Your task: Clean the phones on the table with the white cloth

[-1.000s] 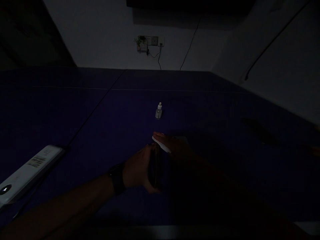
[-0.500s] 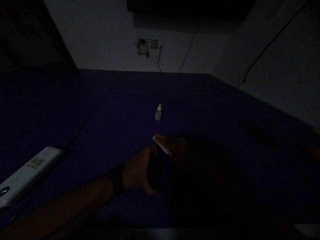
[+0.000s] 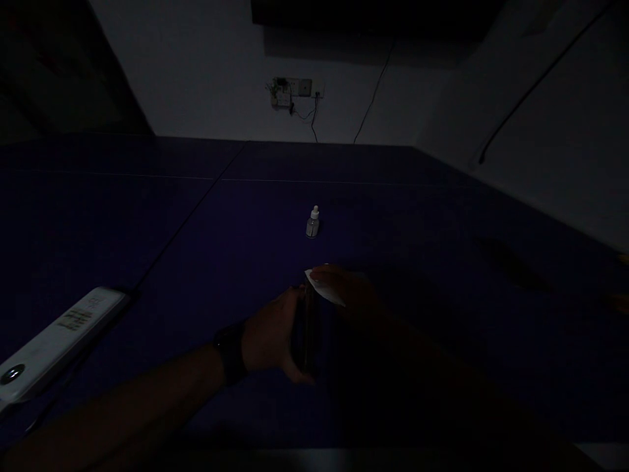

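In dim light, my left hand [image 3: 272, 331], with a dark watch on its wrist, is closed round a dark flat slab [image 3: 309, 334] that looks like a phone. The slab stands on its edge, and its far face is lost in shadow. My right hand [image 3: 344, 288] presses a thin white wipe [image 3: 327, 292] at the slab's upper far end. Most of the right hand's fingers are hard to make out. Beyond both hands, a small dropper bottle [image 3: 312, 226] with a white top stands upright.
The surface is dark blue [image 3: 236, 236] with a seam running across it. At left lies a long white power strip-like device [image 3: 63, 334] with a cable beside it. A dark flat object [image 3: 511, 262] lies at right. Sockets with cables [image 3: 295, 88] are on the back wall.
My right hand and the wipe have shifted slightly right along the slab's top. More of the wipe shows below the fingers. My left hand keeps its hold; the view has moved a little.
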### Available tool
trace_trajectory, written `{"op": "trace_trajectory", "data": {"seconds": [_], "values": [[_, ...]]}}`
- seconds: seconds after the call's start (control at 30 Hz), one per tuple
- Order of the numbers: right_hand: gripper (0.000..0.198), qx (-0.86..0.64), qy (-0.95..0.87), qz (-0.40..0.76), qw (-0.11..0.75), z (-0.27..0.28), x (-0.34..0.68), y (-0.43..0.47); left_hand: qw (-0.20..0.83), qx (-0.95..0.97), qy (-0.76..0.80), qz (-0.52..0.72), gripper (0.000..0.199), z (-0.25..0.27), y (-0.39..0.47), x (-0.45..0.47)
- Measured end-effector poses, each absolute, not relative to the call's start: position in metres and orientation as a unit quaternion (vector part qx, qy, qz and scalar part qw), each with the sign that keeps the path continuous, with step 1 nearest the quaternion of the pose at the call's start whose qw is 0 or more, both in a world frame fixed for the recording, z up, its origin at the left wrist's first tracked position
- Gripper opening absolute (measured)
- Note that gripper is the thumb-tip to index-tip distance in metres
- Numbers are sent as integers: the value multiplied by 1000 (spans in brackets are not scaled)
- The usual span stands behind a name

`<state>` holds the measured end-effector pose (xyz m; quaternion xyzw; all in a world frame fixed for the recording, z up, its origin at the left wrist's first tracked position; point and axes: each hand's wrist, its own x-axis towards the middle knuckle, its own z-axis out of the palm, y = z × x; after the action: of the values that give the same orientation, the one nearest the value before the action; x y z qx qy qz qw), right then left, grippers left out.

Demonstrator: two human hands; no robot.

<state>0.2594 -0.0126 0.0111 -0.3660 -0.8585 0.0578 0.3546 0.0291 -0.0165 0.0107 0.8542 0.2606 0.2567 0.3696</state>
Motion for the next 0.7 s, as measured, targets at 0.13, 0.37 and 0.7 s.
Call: {"op": "trace_trajectory", "data": {"seconds": [0.13, 0.37, 0.7], "values": [[44, -364, -877, 36, 312, 13, 260, -13, 366, 863, 238, 254, 113, 12, -15, 30], [37, -286, -920, -25, 266, 14, 267, -23, 370, 857, 261, 249, 119, 4, -14, 29], [43, -419, -865, 5, 274, 20, 256, -13, 365, 858, 264, 246, 116, 6, -15, 28]]}}
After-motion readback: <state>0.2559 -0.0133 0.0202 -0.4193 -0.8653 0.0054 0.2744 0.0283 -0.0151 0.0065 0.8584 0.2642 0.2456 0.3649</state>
